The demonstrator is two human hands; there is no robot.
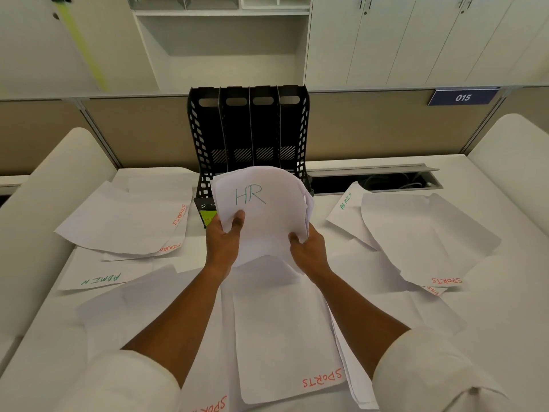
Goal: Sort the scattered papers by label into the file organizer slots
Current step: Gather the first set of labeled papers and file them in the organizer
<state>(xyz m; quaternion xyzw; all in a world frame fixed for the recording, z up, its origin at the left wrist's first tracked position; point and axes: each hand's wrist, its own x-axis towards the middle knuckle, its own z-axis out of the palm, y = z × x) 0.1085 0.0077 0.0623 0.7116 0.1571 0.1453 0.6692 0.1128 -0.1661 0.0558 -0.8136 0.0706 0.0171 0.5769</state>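
Left hand point(223, 238): gripping the lower left edge of the HR stack point(261, 212), thumb curled over the front sheet just below the green "HR", fingers hidden behind. Right hand point(309, 251): holding the stack's lower right edge, thumb on the front, fingers wrapped behind. Both forearms bare, white sleeves point(436, 373) pushed up near the elbows.

Stack: several sheets, fanned slightly at the right edge, held upright and tilted just in front of the organizer point(249, 135), covering its low front lip. Organizer: black, four upright slots, perforated side walls, standing at the back middle of the desk point(490, 307); a green label point(208, 217) visible at the front of the leftmost slot, partly hidden behind the left hand.

Loose papers around on the desk: a "SPORTS" sheet point(285, 346) directly below the forearms, red lettering at the near edge; another "SPORTS" corner point(208, 405) at the bottom left; an "ADMIN" sheet point(95, 278) at the left, green lettering; a "SPORTS" sheet point(127, 221) above it, overlapping one with red letters only partly legible. At the right, an "ADMIN" sheet point(346, 203) under a large sheet marked "SPORTS" point(424, 233).

Behind: a beige partition point(371, 126) with a blue "015" plate point(462, 97).
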